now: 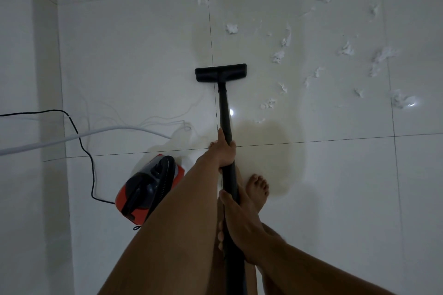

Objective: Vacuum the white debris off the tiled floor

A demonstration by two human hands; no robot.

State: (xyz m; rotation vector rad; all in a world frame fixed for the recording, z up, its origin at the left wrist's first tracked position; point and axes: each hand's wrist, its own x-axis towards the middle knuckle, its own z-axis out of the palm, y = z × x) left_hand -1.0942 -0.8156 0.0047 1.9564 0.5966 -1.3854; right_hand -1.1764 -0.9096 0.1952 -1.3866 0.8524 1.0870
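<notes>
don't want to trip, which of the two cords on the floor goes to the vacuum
The thin black cord: it snakes across the tiles and ends at the orange vacuum. The thicker white cord lies farther off and doesn't reach it.

I hold a long black vacuum tube [224,108] of matt plastic; its flat black floor head [220,72] looks the same. The large white floor tiles [311,199] are glossy, smooth. Far right, scattered white debris [278,56] looks torn, papery.
</notes>
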